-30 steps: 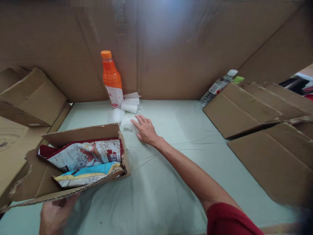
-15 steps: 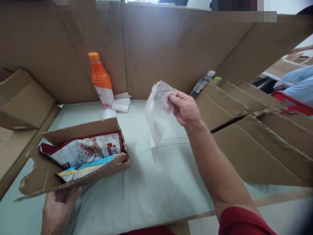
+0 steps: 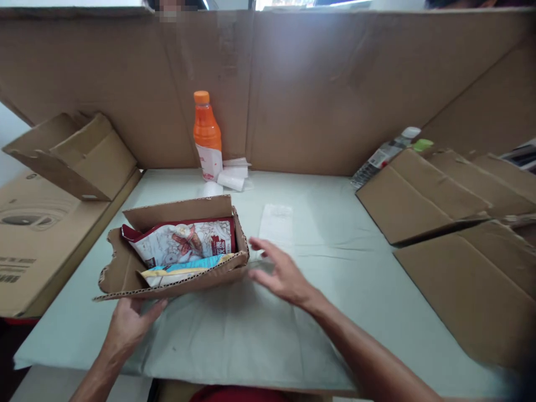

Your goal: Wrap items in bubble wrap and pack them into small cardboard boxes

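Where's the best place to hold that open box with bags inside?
Probably the open box's right end, coming from the right: that wall stands up within the open right hand's reach. The left end looks ragged, likely flimsier.

There are two packets (image 3: 180,244), one orange bottle (image 3: 207,134).

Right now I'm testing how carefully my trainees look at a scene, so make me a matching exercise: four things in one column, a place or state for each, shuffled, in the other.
Things
1. Red-and-white packet
2. Pale plastic sheet
3. Right hand
4. Orange-capped bottle

Places or states
A. Standing by the cardboard back wall
B. Holding nothing
C. Inside the open box
D. Flat on the table

Pairs: 1-C, 2-D, 3-B, 4-A
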The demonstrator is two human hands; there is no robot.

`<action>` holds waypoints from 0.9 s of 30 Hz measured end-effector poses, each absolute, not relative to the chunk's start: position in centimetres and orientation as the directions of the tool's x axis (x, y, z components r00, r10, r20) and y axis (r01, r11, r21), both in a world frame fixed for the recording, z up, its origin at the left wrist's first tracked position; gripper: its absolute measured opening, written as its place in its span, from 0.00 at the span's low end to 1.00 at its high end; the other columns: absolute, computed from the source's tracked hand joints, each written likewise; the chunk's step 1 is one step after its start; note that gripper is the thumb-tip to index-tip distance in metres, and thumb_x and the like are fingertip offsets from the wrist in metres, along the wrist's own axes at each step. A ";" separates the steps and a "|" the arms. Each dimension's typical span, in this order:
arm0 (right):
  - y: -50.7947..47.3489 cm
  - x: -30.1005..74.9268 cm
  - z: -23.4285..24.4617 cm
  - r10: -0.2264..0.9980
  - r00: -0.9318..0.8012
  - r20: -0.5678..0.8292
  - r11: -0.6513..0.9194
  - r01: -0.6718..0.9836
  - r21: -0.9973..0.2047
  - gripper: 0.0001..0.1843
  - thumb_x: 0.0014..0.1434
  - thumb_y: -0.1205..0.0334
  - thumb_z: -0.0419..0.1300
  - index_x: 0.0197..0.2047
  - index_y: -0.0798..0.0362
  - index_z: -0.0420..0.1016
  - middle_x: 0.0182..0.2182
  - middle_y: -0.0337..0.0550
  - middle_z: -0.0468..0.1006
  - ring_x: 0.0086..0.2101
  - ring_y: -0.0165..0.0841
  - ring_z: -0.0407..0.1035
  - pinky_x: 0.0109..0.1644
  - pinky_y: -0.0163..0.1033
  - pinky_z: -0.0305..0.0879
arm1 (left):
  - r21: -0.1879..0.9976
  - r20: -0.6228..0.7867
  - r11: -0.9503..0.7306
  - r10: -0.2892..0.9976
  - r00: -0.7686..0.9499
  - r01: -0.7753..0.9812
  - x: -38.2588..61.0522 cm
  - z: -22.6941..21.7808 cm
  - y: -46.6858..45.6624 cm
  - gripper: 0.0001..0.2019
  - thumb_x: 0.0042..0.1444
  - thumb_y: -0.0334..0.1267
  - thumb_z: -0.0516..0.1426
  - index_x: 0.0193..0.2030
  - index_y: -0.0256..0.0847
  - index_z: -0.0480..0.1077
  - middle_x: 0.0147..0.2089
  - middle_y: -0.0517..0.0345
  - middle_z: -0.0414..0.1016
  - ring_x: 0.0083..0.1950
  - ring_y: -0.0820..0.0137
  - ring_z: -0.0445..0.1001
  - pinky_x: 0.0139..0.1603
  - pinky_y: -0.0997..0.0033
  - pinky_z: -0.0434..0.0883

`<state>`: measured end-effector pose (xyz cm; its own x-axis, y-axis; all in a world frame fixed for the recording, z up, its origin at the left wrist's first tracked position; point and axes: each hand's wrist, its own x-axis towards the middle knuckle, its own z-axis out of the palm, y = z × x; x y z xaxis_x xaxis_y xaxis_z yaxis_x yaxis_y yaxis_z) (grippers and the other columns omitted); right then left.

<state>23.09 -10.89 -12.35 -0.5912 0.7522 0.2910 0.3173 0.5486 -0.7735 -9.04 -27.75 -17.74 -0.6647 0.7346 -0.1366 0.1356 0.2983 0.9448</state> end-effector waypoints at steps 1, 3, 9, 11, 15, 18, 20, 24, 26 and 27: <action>-11.6 21.6 -13.1 0.728 -0.625 0.280 0.555 0.299 -0.776 0.33 0.60 0.49 0.64 0.66 0.51 0.66 0.59 0.54 0.75 0.56 0.46 0.71 0.58 0.53 0.70 | 0.947 -0.132 0.294 0.729 -0.672 0.133 -8.9 -17.7 -27.4 0.36 0.34 0.53 0.72 0.50 0.42 0.69 0.52 0.44 0.78 0.56 0.48 0.77 0.62 0.42 0.71; -11.8 19.5 -14.1 0.737 -0.616 0.279 0.545 0.299 -0.783 0.35 0.61 0.49 0.63 0.67 0.53 0.63 0.62 0.57 0.71 0.59 0.49 0.68 0.60 0.55 0.68 | 0.955 -0.110 0.269 0.720 -0.685 0.128 -8.7 -17.6 -26.2 0.35 0.35 0.52 0.72 0.50 0.42 0.68 0.52 0.45 0.77 0.55 0.50 0.77 0.61 0.43 0.72; -7.1 18.6 -13.2 0.812 -0.546 0.205 0.468 0.401 -0.788 0.30 0.59 0.59 0.62 0.64 0.55 0.66 0.57 0.55 0.76 0.56 0.48 0.70 0.58 0.54 0.68 | 0.982 -0.004 0.125 0.767 -0.642 0.142 -8.1 -16.7 -19.8 0.36 0.37 0.48 0.72 0.52 0.41 0.64 0.51 0.48 0.75 0.52 0.59 0.77 0.57 0.55 0.74; -6.0 20.0 -12.5 0.833 -0.522 0.184 0.460 0.468 -0.755 0.28 0.59 0.61 0.61 0.63 0.56 0.68 0.57 0.55 0.76 0.55 0.46 0.70 0.57 0.52 0.70 | 0.983 0.042 0.074 0.804 -0.593 0.169 -7.5 -16.3 -18.3 0.35 0.41 0.46 0.71 0.55 0.41 0.64 0.53 0.48 0.74 0.55 0.60 0.75 0.57 0.58 0.73; -7.2 25.2 -11.8 0.847 -0.484 0.219 0.492 0.559 -0.667 0.26 0.62 0.59 0.60 0.64 0.51 0.68 0.57 0.52 0.76 0.52 0.43 0.73 0.54 0.50 0.71 | 0.979 0.030 0.093 0.811 -0.584 0.179 -6.6 -16.0 -19.7 0.37 0.49 0.45 0.67 0.65 0.42 0.60 0.60 0.44 0.71 0.59 0.59 0.74 0.58 0.57 0.72; -10.2 28.5 -12.7 0.780 -0.597 0.187 0.585 0.591 -0.555 0.28 0.62 0.57 0.62 0.65 0.47 0.68 0.58 0.50 0.76 0.55 0.44 0.71 0.59 0.54 0.67 | 0.959 -0.003 0.182 0.771 -0.637 0.216 -5.7 -16.5 -23.9 0.39 0.53 0.47 0.64 0.70 0.42 0.57 0.63 0.42 0.70 0.59 0.58 0.74 0.59 0.54 0.72; -11.8 29.1 -14.2 0.725 -0.675 0.139 0.651 0.605 -0.458 0.28 0.60 0.58 0.64 0.64 0.47 0.69 0.60 0.52 0.74 0.58 0.48 0.68 0.60 0.57 0.65 | 0.934 -0.002 0.224 0.781 -0.624 0.277 -4.3 -17.0 -26.7 0.32 0.55 0.48 0.62 0.66 0.42 0.64 0.59 0.44 0.74 0.57 0.58 0.75 0.60 0.53 0.72; -12.5 28.0 -16.9 0.736 -0.647 0.198 0.670 0.653 -0.354 0.16 0.63 0.67 0.58 0.53 0.53 0.78 0.53 0.56 0.79 0.53 0.47 0.71 0.55 0.56 0.66 | 0.872 0.064 0.149 0.910 -0.410 0.466 -0.4 -17.4 -29.1 0.17 0.59 0.46 0.59 0.51 0.43 0.76 0.52 0.48 0.79 0.52 0.58 0.78 0.56 0.57 0.75; -12.4 27.6 -17.0 0.754 -0.616 0.227 0.652 0.661 -0.371 0.15 0.64 0.70 0.55 0.49 0.54 0.79 0.46 0.54 0.83 0.47 0.45 0.74 0.53 0.54 0.68 | 0.850 0.147 0.013 0.954 -0.260 0.527 1.4 -17.2 -29.0 0.14 0.60 0.44 0.57 0.49 0.43 0.77 0.53 0.48 0.79 0.53 0.58 0.78 0.53 0.58 0.77; -12.6 27.6 -16.6 0.755 -0.620 0.214 0.648 0.651 -0.396 0.15 0.64 0.69 0.56 0.50 0.54 0.79 0.44 0.53 0.83 0.45 0.44 0.75 0.52 0.53 0.68 | 0.839 0.184 -0.053 0.964 -0.192 0.541 2.1 -17.0 -28.8 0.14 0.61 0.42 0.56 0.50 0.43 0.77 0.54 0.47 0.78 0.55 0.58 0.78 0.53 0.58 0.77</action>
